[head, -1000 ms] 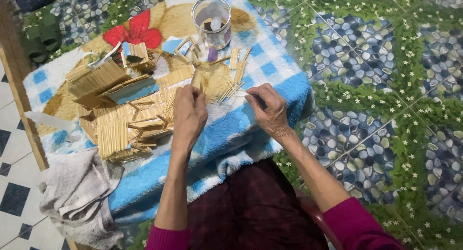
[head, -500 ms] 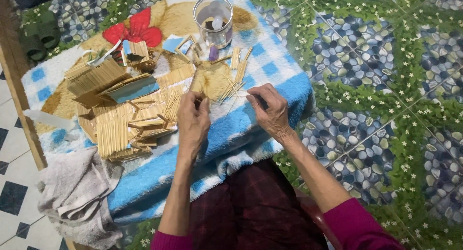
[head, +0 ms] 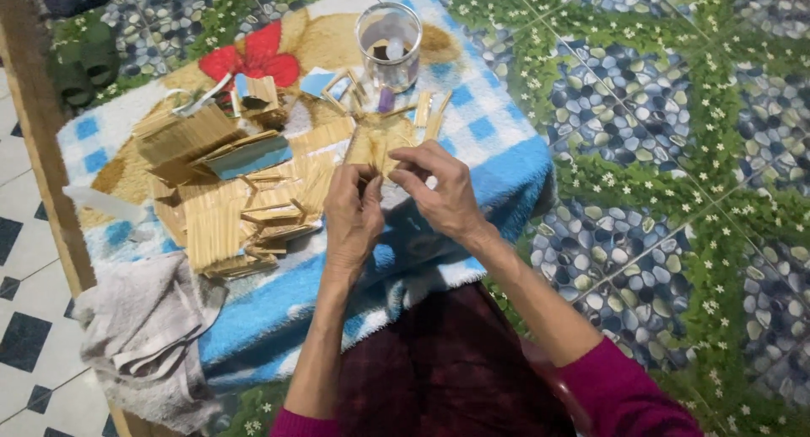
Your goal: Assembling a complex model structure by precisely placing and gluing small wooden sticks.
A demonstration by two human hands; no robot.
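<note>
My left hand (head: 353, 211) and my right hand (head: 439, 192) meet over the blue checked towel (head: 498, 142), both pinching a small panel of pale wooden sticks (head: 377, 147). The right fingers grip its upper edge and the left fingers hold its lower left side. Left of the hands lie flat mats of glued sticks (head: 228, 226) and a stack of stick pieces (head: 181, 133).
A clear glass jar (head: 389, 45) stands at the far edge of the towel, with loose sticks (head: 430, 110) beside it. A grey cloth (head: 143, 327) hangs at the near left. A wooden rail (head: 42, 150) runs along the left. Patterned floor lies to the right.
My right hand has moved left from the towel to join the left hand on the stick panel. Both hands now sit closer together.
</note>
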